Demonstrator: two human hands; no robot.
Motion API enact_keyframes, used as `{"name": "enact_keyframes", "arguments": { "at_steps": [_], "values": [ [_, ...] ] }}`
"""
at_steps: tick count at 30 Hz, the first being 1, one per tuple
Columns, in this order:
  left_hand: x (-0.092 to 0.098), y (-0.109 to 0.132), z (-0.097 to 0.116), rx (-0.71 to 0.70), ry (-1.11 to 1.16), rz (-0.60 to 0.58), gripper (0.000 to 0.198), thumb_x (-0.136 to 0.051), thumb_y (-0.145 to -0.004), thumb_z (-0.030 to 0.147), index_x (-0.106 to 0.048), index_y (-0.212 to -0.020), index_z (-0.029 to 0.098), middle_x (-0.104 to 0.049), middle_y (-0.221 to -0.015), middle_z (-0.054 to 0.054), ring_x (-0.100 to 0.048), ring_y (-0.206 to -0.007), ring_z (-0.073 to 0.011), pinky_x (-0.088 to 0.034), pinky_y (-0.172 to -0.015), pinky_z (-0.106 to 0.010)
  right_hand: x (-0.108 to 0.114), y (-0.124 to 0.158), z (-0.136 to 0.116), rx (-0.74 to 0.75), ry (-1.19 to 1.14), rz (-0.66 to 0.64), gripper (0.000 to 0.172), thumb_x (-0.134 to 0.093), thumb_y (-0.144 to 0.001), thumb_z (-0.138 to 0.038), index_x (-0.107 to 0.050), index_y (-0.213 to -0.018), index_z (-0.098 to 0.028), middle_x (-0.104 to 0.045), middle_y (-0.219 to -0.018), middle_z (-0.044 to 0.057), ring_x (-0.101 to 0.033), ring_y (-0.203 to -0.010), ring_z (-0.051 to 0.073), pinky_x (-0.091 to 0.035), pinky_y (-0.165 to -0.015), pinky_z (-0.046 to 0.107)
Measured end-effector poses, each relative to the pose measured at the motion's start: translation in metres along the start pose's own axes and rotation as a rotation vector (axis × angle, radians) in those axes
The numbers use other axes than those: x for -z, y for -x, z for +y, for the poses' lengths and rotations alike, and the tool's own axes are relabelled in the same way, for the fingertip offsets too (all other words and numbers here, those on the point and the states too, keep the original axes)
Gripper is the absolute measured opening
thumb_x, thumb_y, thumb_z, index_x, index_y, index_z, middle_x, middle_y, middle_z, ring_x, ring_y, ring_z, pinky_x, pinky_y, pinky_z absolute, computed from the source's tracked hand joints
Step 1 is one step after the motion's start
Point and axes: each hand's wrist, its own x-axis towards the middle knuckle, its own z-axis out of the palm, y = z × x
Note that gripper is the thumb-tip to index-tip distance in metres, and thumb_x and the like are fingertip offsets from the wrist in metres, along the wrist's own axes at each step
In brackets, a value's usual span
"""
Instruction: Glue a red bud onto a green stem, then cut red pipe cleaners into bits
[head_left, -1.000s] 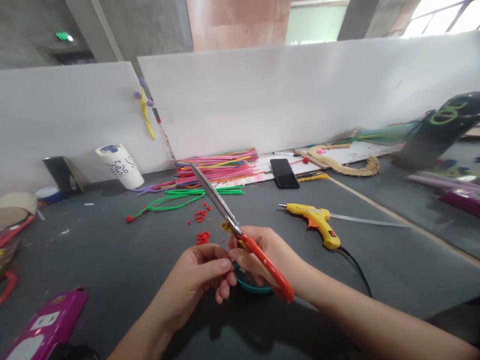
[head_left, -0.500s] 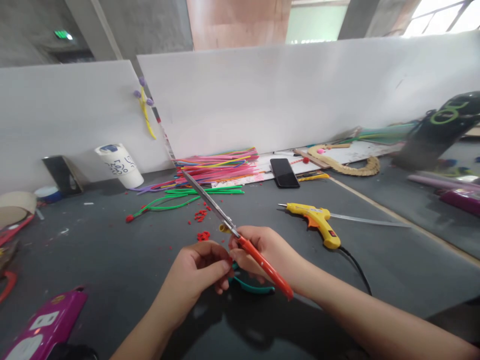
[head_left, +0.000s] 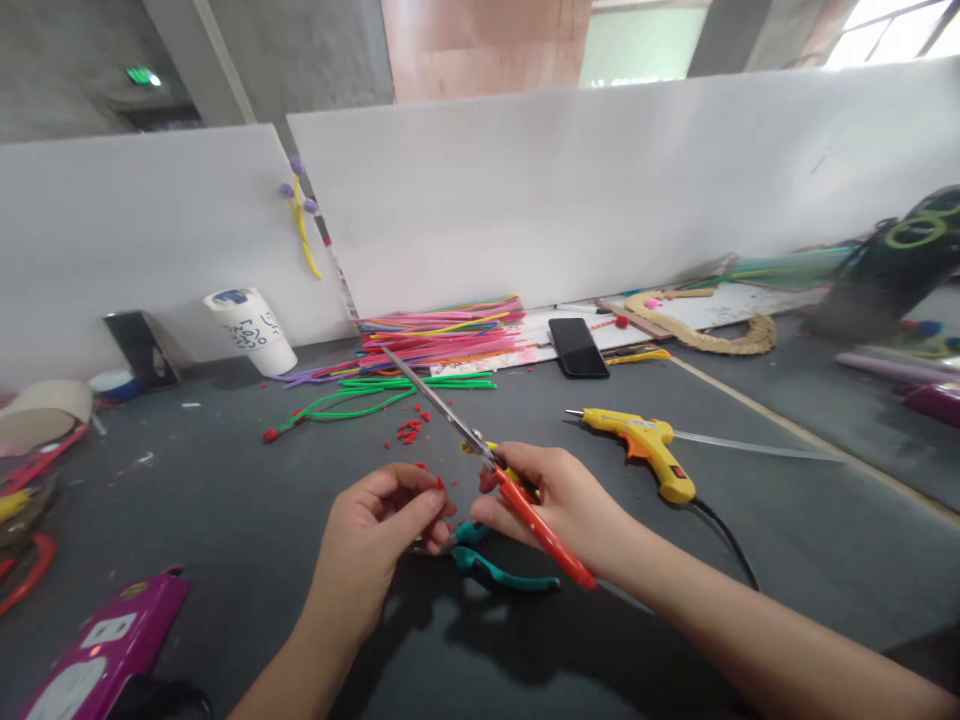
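My left hand (head_left: 394,515) is closed, thumb and fingertips pinched on a small red piece (head_left: 440,484). In my right hand (head_left: 570,495) lies a pair of scissors (head_left: 544,530) with red handles, its blades pointing up and away to the left. Something yellow (head_left: 517,480) shows beside the scissors within that hand; its kind is unclear. The two hands are apart. Beneath them, pliers with teal handles (head_left: 502,575) lie on the dark table, their head partly hidden by my left hand. Small red bits (head_left: 410,431) are scattered just beyond.
A yellow glue gun (head_left: 637,445) with its cord lies at right. Farther back are green stems (head_left: 420,383), a bundle of coloured pipe cleaners (head_left: 450,335), a black phone (head_left: 578,348) and a white paper cup (head_left: 251,335). A purple power strip (head_left: 127,635) sits at near left.
My hands have drawn apart, the left one moving left with the red piece. More of the teal pliers shows between them. The view has shifted slightly.
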Motion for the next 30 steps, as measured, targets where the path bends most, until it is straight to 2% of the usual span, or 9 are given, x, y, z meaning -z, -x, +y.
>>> {"name": "enact_keyframes", "arguments": {
  "at_steps": [3,10,14,20,30],
  "values": [
    [0.003,0.0,0.002,-0.063,0.044,0.067,0.005,-0.065,-0.068,0.018,-0.061,-0.066,0.016,-0.065,-0.059,0.001,-0.055,-0.047,-0.0079,-0.045,-0.046,-0.018,0.002,0.004,0.002,0.005,0.215,-0.002,0.031,-0.056,-0.07,-0.048,-0.041,-0.069,-0.02,-0.043,-0.053,-0.007,-0.034,-0.047,0.009,-0.024,-0.045,0.019],
    [0.001,0.003,0.007,-0.136,0.164,0.161,0.002,-0.064,-0.068,0.016,-0.062,-0.067,0.016,-0.065,-0.059,0.001,-0.055,-0.047,-0.0073,-0.044,-0.045,-0.016,-0.002,0.018,0.017,0.055,0.551,0.005,0.04,-0.045,-0.074,-0.06,-0.045,-0.071,-0.02,-0.051,-0.055,-0.001,-0.046,-0.047,0.015,-0.021,-0.046,0.024],
    [0.0,0.005,0.009,-0.158,0.201,0.185,0.002,-0.063,-0.068,0.015,-0.061,-0.067,0.016,-0.065,-0.059,0.0,-0.055,-0.048,-0.0077,-0.043,-0.044,-0.016,-0.005,0.021,0.021,0.089,0.623,0.009,0.043,-0.039,-0.076,-0.062,-0.044,-0.069,-0.02,-0.054,-0.056,0.001,-0.05,-0.047,0.017,-0.02,-0.045,0.025],
    [-0.001,0.007,0.008,-0.195,0.22,0.174,0.006,-0.06,-0.071,0.013,-0.061,-0.066,0.016,-0.061,-0.057,0.003,-0.053,-0.048,-0.0059,-0.043,-0.046,-0.015,-0.012,0.025,0.021,0.166,0.695,0.042,0.04,-0.039,-0.078,-0.058,-0.044,-0.069,-0.019,-0.057,-0.055,0.002,-0.052,-0.047,0.017,-0.018,-0.045,0.026],
    [0.0,0.006,0.008,-0.163,0.25,0.182,0.007,-0.06,-0.071,0.012,-0.06,-0.065,0.016,-0.062,-0.057,0.003,-0.054,-0.048,-0.0055,-0.043,-0.047,-0.014,-0.017,0.024,0.02,0.198,0.701,0.066,0.041,-0.034,-0.082,-0.056,-0.045,-0.068,-0.019,-0.056,-0.051,0.002,-0.052,-0.043,0.017,-0.016,-0.044,0.027]
  ]
}}
